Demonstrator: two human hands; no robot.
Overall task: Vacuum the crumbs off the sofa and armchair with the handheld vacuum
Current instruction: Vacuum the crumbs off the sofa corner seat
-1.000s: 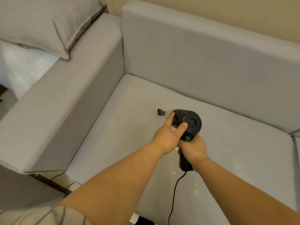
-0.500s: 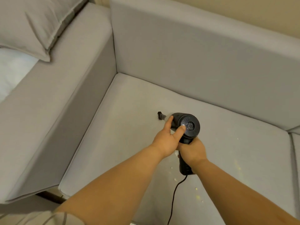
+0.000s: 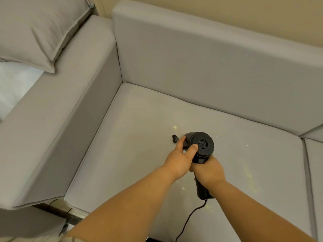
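Note:
A black handheld vacuum point(image 3: 202, 145) hovers over the grey sofa seat cushion point(image 3: 132, 147), its narrow nozzle point(image 3: 174, 137) touching the fabric. My right hand point(image 3: 208, 170) grips the handle below the round body. My left hand point(image 3: 181, 158) holds the body from the left, thumb on the rear cap, a finger along the barrel. A pale yellow crumb point(image 3: 174, 127) lies just beyond the nozzle. More crumbs point(image 3: 250, 175) are scattered to the right and near the handle point(image 3: 183, 188).
The sofa's left armrest point(image 3: 57, 109) and backrest point(image 3: 201, 70) enclose the corner. A grey pillow point(image 3: 38, 27) lies on a neighbouring seat at upper left. The vacuum's black cord point(image 3: 188, 220) trails toward me over the cushion's front edge. Another cushion point(image 3: 314, 163) adjoins at right.
The vacuum and both hands have stayed gripped the same way. The view has shifted, and a crumb now shows just beyond the nozzle.

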